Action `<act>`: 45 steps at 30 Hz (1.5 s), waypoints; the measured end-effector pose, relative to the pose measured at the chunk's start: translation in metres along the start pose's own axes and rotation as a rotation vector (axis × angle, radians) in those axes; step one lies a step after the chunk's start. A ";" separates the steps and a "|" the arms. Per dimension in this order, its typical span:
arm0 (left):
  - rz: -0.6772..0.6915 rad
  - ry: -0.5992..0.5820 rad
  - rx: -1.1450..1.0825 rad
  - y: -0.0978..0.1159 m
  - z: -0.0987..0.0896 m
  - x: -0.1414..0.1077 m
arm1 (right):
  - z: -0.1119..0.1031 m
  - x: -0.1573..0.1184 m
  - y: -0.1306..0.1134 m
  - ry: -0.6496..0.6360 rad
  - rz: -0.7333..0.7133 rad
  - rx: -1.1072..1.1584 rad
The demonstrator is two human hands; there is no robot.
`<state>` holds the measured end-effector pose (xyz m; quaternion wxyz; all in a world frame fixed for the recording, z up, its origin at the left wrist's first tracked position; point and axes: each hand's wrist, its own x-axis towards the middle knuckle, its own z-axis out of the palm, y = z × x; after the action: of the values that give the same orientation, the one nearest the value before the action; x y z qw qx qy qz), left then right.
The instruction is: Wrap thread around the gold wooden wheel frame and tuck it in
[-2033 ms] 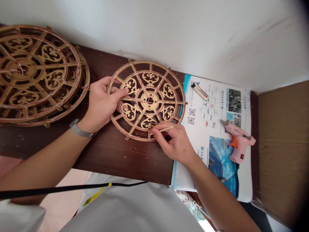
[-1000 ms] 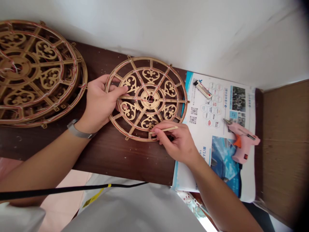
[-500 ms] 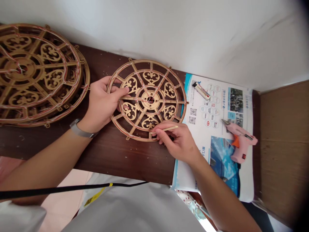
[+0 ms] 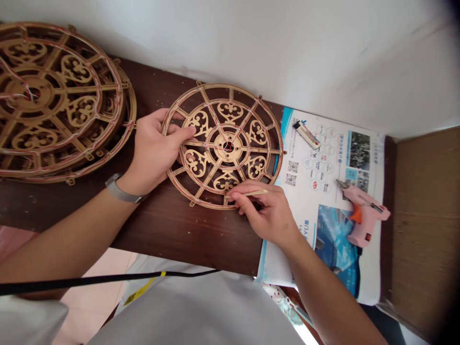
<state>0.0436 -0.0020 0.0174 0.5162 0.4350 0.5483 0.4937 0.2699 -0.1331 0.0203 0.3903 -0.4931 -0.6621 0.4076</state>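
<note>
Hands: the left hand [image 4: 154, 153] and the right hand [image 4: 269, 211] stay apart, one on each side of the wheel's lower half. The left clamps the wheel's left side, its thumb lying across a spoke. The right pinches a thin wooden stick [image 4: 247, 193] between thumb and fingers, with the stick's tip over the lower rim

Wheel: a round openwork wooden wheel [image 4: 228, 147] sits on a dark wooden table [image 4: 187, 239], between a stack of similar wheels [image 4: 53, 91] and a printed flyer [image 4: 334, 143]. I cannot tell whether it touches the tabletop or is lifted slightly

Edges: the wheel's right rim sits just beside the flyer. Its left rim is near the stack, with the left hand between them. Open tabletop lies below the wheel

Hidden: the left fingers are behind the wheel, and the right hand covers part of the lower rim. The stack is cut off by the left frame edge

Look: heart-shaped scrollwork fills the panels between straight spokes around a central hub, with red and white thread running along the spokes and rim

Around: a pink hot glue gun [image 4: 362, 215] and a small utility knife [image 4: 306, 135], hard to make out, lie on the flyer
</note>
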 end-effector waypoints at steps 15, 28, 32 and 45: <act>-0.029 -0.005 -0.021 0.009 0.003 -0.003 | -0.001 0.000 0.000 0.038 0.099 0.143; 0.010 -0.002 -0.022 -0.002 0.000 0.003 | 0.002 -0.001 -0.001 0.009 -0.020 -0.034; 0.017 0.008 -0.029 -0.003 0.000 0.004 | 0.004 0.000 -0.002 0.012 -0.063 -0.054; 0.003 0.011 -0.039 0.002 0.001 0.002 | -0.001 -0.001 -0.001 -0.091 -0.103 -0.061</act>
<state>0.0447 0.0002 0.0190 0.5208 0.4230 0.5406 0.5076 0.2709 -0.1344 0.0212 0.3649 -0.4510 -0.7157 0.3888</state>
